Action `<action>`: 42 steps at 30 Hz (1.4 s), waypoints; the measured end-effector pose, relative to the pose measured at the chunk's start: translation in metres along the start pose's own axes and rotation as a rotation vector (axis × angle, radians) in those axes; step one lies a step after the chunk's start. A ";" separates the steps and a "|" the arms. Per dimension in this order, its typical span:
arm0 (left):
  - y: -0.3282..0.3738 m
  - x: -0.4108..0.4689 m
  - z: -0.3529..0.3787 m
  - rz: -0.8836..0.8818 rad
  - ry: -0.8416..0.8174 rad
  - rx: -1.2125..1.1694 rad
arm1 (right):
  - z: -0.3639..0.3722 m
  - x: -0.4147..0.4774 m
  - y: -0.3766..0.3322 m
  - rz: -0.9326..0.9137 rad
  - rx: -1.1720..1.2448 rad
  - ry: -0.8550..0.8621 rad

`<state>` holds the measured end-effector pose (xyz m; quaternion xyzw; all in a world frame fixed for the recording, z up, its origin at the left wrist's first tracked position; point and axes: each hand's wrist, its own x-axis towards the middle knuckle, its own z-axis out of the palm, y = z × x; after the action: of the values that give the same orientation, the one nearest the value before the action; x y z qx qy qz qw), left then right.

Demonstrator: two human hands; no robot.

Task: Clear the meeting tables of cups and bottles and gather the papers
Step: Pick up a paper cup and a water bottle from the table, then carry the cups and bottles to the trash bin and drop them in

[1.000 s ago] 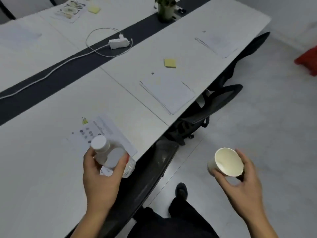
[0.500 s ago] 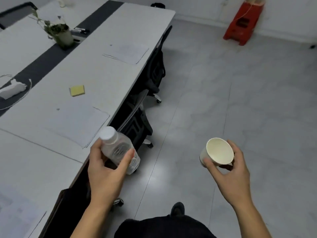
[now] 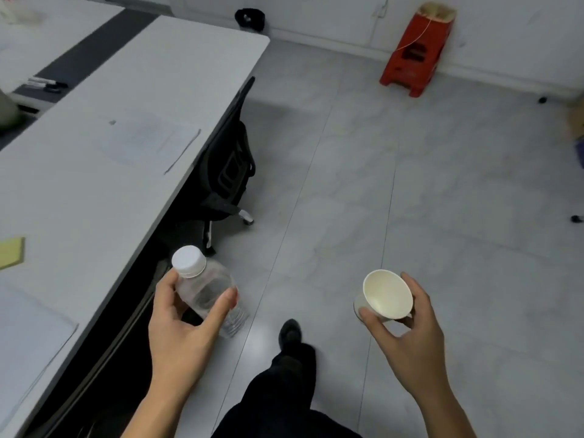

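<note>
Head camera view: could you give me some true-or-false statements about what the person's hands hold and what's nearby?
The left hand grips a clear bottle with its white cap on. True.
The paper cup in the right hand is full of coffee. False: it looks empty.
A red stool stands near the far wall. True.
The table has nothing lying on it. False: sheets of paper lie on it.

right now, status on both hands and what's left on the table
Left hand grips capped bottle. Right hand holds empty paper cup. Papers and yellow sticky pad not yet gathered from table. Chair against table edge, apart from both hands.
</note>
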<state>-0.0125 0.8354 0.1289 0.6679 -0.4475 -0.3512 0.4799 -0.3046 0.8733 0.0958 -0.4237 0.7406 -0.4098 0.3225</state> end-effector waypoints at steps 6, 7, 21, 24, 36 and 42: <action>0.073 0.149 0.134 0.099 -0.127 0.004 | -0.026 0.174 -0.043 -0.008 -0.026 0.073; 0.087 0.172 0.156 0.130 -0.159 0.015 | -0.031 0.201 -0.049 0.007 -0.013 0.084; 0.187 0.457 0.459 0.166 -0.150 0.057 | -0.055 0.652 -0.084 0.009 0.104 0.098; 0.214 0.514 0.494 0.141 -0.085 0.042 | -0.050 0.748 -0.121 -0.042 0.067 0.012; 0.224 0.812 0.615 -0.026 0.169 -0.069 | 0.086 1.094 -0.219 -0.180 -0.025 -0.195; 0.280 0.993 0.654 0.011 0.198 -0.045 | 0.144 1.244 -0.302 -0.224 -0.006 -0.199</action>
<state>-0.3228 -0.3449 0.1659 0.6859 -0.3934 -0.2910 0.5386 -0.6144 -0.3763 0.1334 -0.5433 0.6543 -0.3969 0.3452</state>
